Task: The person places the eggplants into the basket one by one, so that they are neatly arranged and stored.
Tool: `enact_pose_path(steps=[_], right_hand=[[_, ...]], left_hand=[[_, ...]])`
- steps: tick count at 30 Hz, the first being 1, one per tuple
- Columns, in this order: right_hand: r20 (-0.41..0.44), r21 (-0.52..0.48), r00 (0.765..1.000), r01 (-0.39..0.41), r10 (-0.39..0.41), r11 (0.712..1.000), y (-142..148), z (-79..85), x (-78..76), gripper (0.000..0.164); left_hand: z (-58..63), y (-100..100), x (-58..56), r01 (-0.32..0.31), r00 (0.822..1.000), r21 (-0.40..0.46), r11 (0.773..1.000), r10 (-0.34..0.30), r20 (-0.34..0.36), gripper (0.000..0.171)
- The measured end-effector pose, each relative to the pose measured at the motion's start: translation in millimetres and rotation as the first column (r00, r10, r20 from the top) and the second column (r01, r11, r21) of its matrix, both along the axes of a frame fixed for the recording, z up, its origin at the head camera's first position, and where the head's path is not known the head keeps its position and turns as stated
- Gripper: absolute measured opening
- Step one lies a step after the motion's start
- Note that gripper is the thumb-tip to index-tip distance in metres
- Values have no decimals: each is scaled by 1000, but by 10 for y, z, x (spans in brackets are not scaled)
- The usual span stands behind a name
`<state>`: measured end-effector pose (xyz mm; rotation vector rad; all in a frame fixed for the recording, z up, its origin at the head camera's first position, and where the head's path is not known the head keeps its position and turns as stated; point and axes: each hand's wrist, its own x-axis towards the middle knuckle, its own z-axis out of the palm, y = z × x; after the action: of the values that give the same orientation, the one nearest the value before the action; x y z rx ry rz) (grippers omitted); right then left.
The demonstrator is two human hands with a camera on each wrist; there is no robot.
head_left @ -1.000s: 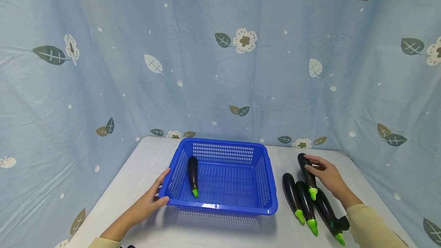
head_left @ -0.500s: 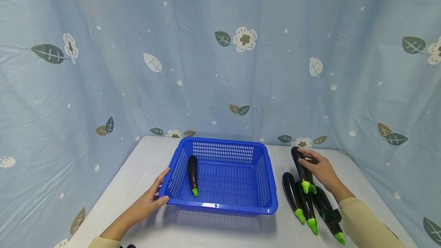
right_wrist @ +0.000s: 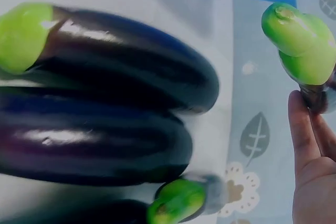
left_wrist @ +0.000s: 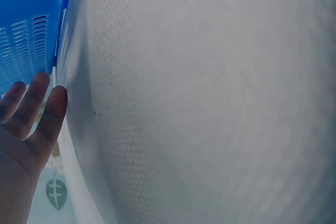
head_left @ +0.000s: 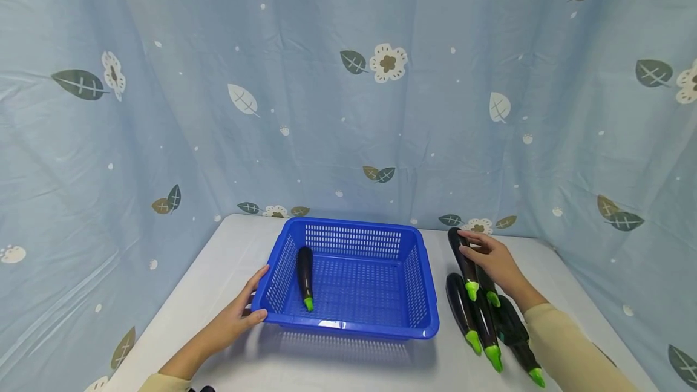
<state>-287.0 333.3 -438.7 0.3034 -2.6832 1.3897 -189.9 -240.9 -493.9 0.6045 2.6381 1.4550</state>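
Note:
My right hand [head_left: 498, 265] grips a dark purple eggplant [head_left: 460, 256] near its rounded end, its green cap pointing toward me. In the right wrist view that eggplant's green cap [right_wrist: 310, 51] shows beyond the fingers, raised off the table. Several more eggplants [head_left: 460, 307] lie below and beside it, side by side. My left hand [head_left: 225, 325] touches the left side of a blue plastic basket [head_left: 354, 326], thumb near the front corner. The left wrist view shows its fingers [left_wrist: 50, 114] fairly straight against the wall. One eggplant [head_left: 305, 277] lies inside the basket, toward the left.
The basket stands mid-table on a white cloth [head_left: 337, 374]. A blue patterned curtain [head_left: 327, 107] hangs behind and at both sides. At the bottom edge, near the left sleeve, a small dark object [head_left: 207, 389] is only partly visible.
My right hand has lifted the eggplant off the pile and carried it leftward and slightly away, uncovering another eggplant beneath. The left hand and the basket stay put.

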Motion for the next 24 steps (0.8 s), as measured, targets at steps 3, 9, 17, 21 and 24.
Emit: enact_pose_path(steps=[3,9,17,21,24], right_hand=[[6,-6,1000,-4,4,1000,-57,49,-27,54],[6,-6,1000,-22,22,1000,-129,77,-71,53],[4,1,999,-42,42,999,-224,97,-109,53],[-7,-1,998,-57,57,998,-263,99,-144,52],[-14,-2,998,-68,68,998,-295,115,-140,51]], left_hand=[[1,-1,2,-3,1000,-5,1000,3,1,83],[6,2,-2,3,1000,-3,1000,-3,8,83],[16,5,-4,5,1000,-1,1000,-5,13,83],[23,7,4,-2,1000,-6,1000,2,20,83],[25,6,0,-1,1000,-7,1000,2,20,83]])
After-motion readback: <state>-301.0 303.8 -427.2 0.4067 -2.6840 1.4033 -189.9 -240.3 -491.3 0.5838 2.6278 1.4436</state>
